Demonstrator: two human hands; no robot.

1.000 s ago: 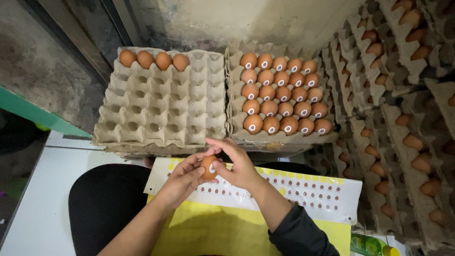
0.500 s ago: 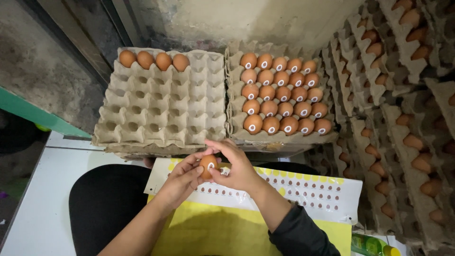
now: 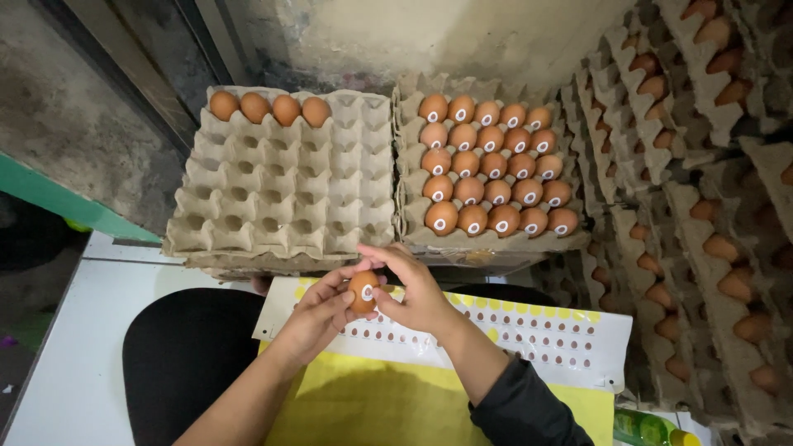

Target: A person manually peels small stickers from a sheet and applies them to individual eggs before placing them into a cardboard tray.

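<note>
Carton trays (image 3: 281, 190) ahead, hands hold egg (image 3: 363, 291)

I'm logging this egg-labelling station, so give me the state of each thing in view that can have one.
Egg in hand: held between both hands, round sticker on it.
Left hand: gripping the egg.
Right hand: fingers on the egg.
Left tray: mostly empty, four unstickered eggs in the far row.
Right tray: full, eggs stickered.
Sticker sheet: lying flat, many stickers left.
Side stacks: trays filled with eggs.
</note>
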